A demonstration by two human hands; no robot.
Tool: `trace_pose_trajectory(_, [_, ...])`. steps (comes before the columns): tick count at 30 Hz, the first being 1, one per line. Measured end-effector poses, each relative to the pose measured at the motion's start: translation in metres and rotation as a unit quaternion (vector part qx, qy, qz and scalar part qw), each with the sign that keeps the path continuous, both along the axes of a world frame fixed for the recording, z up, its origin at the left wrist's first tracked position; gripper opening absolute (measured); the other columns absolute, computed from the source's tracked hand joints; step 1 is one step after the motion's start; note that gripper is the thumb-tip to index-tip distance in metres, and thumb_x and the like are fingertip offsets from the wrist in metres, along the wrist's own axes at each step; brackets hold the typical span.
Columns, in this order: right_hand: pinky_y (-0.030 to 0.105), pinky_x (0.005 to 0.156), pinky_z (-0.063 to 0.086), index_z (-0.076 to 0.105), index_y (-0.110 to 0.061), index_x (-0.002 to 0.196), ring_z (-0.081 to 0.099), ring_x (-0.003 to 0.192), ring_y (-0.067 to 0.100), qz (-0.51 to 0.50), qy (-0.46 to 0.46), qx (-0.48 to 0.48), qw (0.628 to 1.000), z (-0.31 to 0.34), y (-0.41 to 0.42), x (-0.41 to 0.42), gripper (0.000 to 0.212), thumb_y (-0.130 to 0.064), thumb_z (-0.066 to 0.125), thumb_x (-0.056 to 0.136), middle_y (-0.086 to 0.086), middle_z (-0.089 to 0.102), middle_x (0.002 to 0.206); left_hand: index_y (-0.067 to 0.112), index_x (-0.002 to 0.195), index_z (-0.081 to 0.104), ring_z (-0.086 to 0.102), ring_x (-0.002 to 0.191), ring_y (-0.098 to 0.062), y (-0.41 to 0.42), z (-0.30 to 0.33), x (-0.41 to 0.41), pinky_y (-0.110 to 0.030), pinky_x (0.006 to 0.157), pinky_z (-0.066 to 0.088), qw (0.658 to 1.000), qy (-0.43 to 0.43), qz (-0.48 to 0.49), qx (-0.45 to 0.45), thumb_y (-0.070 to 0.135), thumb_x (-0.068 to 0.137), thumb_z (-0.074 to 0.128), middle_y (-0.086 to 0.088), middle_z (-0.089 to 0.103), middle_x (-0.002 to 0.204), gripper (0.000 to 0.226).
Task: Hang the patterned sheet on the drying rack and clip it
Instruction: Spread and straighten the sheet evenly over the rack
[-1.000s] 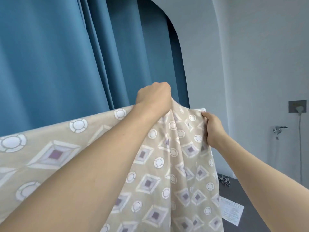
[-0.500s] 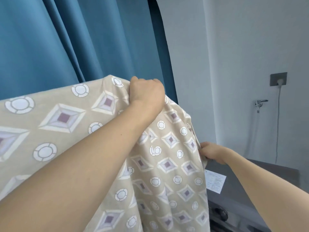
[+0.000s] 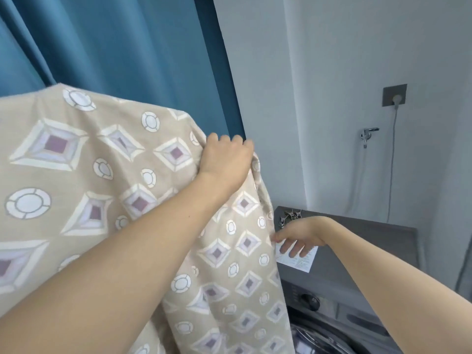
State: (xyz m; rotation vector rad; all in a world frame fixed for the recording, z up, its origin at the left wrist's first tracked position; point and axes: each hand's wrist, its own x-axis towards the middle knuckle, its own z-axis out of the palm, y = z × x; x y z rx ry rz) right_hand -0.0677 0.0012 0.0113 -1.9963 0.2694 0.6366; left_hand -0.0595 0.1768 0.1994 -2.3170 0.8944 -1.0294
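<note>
Head cam, so just the one view here. The left hand point(image 3: 224, 159) is up high with its fingers point(image 3: 229, 140) curled over the top edge of the patterned sheet point(image 3: 102, 175), gripping a bunch of the fabric at the corner. From there the sheet spreads out left and hangs down under those fingers, covering most of the lower left; whatever it's draped on is hidden, can't tell. The right hand point(image 3: 297, 235) is lower, just right of the sheet's hanging side edge; thumb and index look like they pinch or touch that edge, other fingers loosely spread, honestly can't tell if it really grips. Right under those fingers is a white paper label point(image 3: 304, 261) stuck on the grey top of a washing machine point(image 3: 370, 241), and just above the hand sits a small pile of metal clips point(image 3: 288, 217) on the same top. No containers apart from the washer, whose drum door only peeks in at the bottom. Behind the left fingers is a blue curtain point(image 3: 127, 47); right of them open wall with a socket point(image 3: 394, 94) and a tap point(image 3: 367, 132).
</note>
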Motion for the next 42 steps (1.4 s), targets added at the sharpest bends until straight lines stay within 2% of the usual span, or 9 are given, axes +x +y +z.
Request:
trace_pose_trajectory(4, [0.039,0.099,0.048,0.057,-0.018,0.131,0.061,0.11,0.023,0.052,-0.018,0.236,0.97,-0.014,0.01,-0.008,0.057,-0.054,0.059,0.086,0.001,0.064,0.124,0.017,0.083,0.057,0.054,0.064,-0.028,-0.01,0.001,0.016,-0.033,0.06,0.028,0.984,-0.076,-0.143,-0.073,0.01,0.079,0.059,-0.004,0.058,0.074,0.008])
trace_pose_trajectory(8, [0.043,0.103,0.045,0.064,-0.014,0.116,0.062,0.098,0.016,-0.052,-0.152,0.196,0.967,-0.001,0.018,0.0,0.034,-0.038,0.056,0.094,0.003,0.07,0.112,0.015,0.08,0.055,0.05,0.062,-0.028,-0.012,0.002,0.02,-0.035,0.06,0.03,0.97,-0.088,-0.207,-0.096,0.012,0.08,0.052,-0.005,0.055,0.069,0.004])
trace_pose_trajectory(12, [0.039,0.087,0.055,0.064,-0.015,0.096,0.068,0.082,0.021,-0.114,-0.204,0.213,0.949,0.015,0.018,-0.001,0.026,-0.032,0.045,0.102,0.003,0.073,0.089,0.016,0.087,0.056,0.052,0.076,-0.03,-0.009,0.019,0.018,-0.039,0.069,0.034,0.975,-0.1,-0.143,-0.134,0.017,0.087,0.052,-0.006,0.06,0.082,0.005])
trace_pose_trajectory(16, [0.044,0.075,0.058,0.048,-0.012,0.077,0.053,0.047,0.019,-0.296,-0.25,0.334,0.859,0.045,-0.003,0.001,0.03,-0.02,0.038,0.104,0.003,0.049,0.057,0.016,0.11,0.052,0.051,0.104,-0.032,0.004,0.027,0.015,-0.043,0.09,0.031,0.997,-0.006,-0.009,-0.075,0.041,0.091,0.046,-0.009,0.06,0.111,0.032])
trace_pose_trajectory(23, [0.041,0.108,0.039,0.057,-0.017,0.119,0.061,0.113,0.022,-0.021,-0.044,0.076,0.996,-0.008,0.012,-0.014,0.026,-0.03,0.052,0.097,0.002,0.066,0.119,0.021,0.094,0.048,0.054,0.101,-0.027,0.016,0.004,-0.002,-0.045,0.102,0.025,0.997,0.025,0.059,0.041,0.016,0.084,0.047,-0.002,0.064,0.103,0.011])
trace_pose_trajectory(28, [0.038,0.098,0.049,0.059,-0.005,0.127,0.067,0.09,0.018,-0.038,-0.028,0.244,0.969,-0.039,0.071,-0.016,0.037,-0.026,0.049,0.098,0.006,0.069,0.112,0.016,0.1,0.044,0.058,0.08,-0.034,0.02,0.015,-0.012,-0.039,0.074,0.031,0.977,0.012,-0.131,-0.166,0.003,0.083,0.04,-0.006,0.061,0.088,0.022])
trace_pose_trajectory(34, [0.037,0.083,0.045,0.059,-0.009,0.122,0.056,0.092,0.026,-0.119,-0.192,0.247,0.942,0.018,0.054,-0.01,0.04,-0.013,0.056,0.082,0.012,0.064,0.105,0.01,0.107,0.041,0.049,0.072,-0.034,0.036,0.026,-0.014,-0.039,0.068,0.03,0.976,0.031,-0.133,-0.168,0.001,0.085,0.04,-0.009,0.057,0.083,0.023])
trace_pose_trajectory(38, [0.021,0.06,0.05,0.064,-0.018,0.103,0.068,0.071,0.016,-0.113,-0.233,0.207,0.943,0.056,0.047,-0.015,0.025,-0.003,0.045,0.094,0.006,0.073,0.09,0.009,0.11,0.039,0.053,0.093,-0.034,0.038,0.028,-0.017,-0.039,0.113,0.024,0.994,0.056,-0.071,-0.062,0.002,0.082,0.039,-0.005,0.044,0.071,0.029])
trace_pose_trajectory(42, [0.02,0.056,0.05,0.064,-0.014,0.091,0.065,0.06,0.012,-0.109,-0.232,0.161,0.953,0.055,0.043,-0.018,0.027,0.004,0.043,0.09,0.001,0.071,0.073,0.01,0.115,0.041,0.052,0.108,-0.033,0.043,0.027,-0.022,-0.04,0.121,0.008,0.997,0.074,-0.024,-0.027,0.013,0.086,0.041,-0.008,0.057,0.087,0.029])
